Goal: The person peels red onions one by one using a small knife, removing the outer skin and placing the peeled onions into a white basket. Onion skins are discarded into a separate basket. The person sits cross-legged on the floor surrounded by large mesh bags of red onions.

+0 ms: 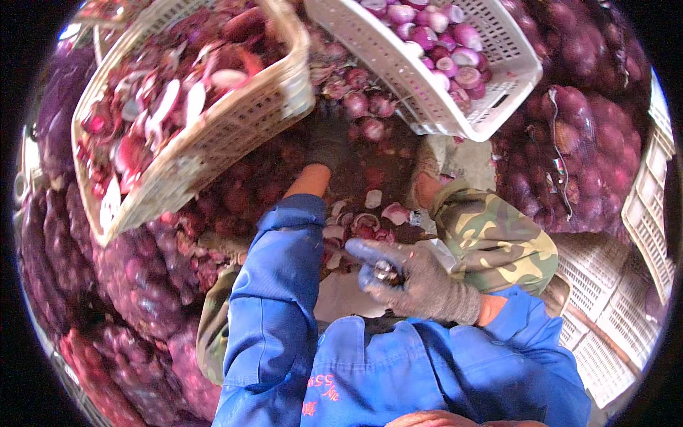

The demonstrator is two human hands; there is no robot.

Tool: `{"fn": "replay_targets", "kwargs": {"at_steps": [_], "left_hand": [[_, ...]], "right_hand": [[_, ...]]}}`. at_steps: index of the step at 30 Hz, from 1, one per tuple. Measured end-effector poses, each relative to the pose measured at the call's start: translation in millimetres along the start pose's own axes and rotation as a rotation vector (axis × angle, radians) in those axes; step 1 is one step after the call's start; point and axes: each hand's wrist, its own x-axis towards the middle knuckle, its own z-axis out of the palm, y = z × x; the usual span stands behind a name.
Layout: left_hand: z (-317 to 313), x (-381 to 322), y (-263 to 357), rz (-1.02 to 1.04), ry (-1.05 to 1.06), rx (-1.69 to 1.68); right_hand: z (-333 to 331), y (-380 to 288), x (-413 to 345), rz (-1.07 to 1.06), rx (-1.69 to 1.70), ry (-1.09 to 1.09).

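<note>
My right hand (427, 280), in a grey knit glove with blue-coated fingers, is closed around a small tool (386, 271). Only a shiny metal part and a dark handle of it show, so its kind is unclear. My left hand (330, 131) wears a dark glove and reaches forward into shadow between two crates, close to several loose red onions (368, 109). Its fingers are blurred, and whether they hold an onion is hidden. Below my hands lie cut onion pieces and peelings (341, 229).
A worn plastic crate (235, 133) at the left is heaped with onion skins and trimmings. Peeled onions (443, 48) fill part of a white crate (480, 115). Full mesh onion sacks (592, 155) stand on both sides, with white crates (597, 272) at the lower right.
</note>
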Motion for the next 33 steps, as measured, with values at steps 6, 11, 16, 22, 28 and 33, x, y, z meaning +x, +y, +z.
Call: {"fn": "replay_targets", "kwargs": {"at_steps": [6, 11, 16, 22, 28, 33], "left_hand": [[58.2, 10.5, -24.2, -0.277, 0.066, -0.106], [57.5, -32.4, -34.9, -0.075, 0.078, 0.032], [27.7, -117.1, -45.8, -0.203, -0.150, -0.410], [-23.6, -171.8, -23.5, -0.302, 0.123, -0.695], [-178.0, -177.9, 20.5, -0.095, 0.620, -0.591], [-314.3, -153.4, -26.5, -0.092, 0.853, -0.295]], "right_hand": [[-6.6, 1.1, -1.0, 0.021, -0.062, 0.056], [-12.6, -2.7, -4.2, -0.010, -0.029, 0.089], [-14.9, 2.6, -17.8, 0.105, 0.174, 0.047], [-3.0, -2.5, -29.3, 0.105, 0.359, 0.023], [4.1, 2.1, -33.4, -0.063, 0.111, 0.081], [16.7, 12.2, -39.1, -0.050, -0.034, 0.053]]}}
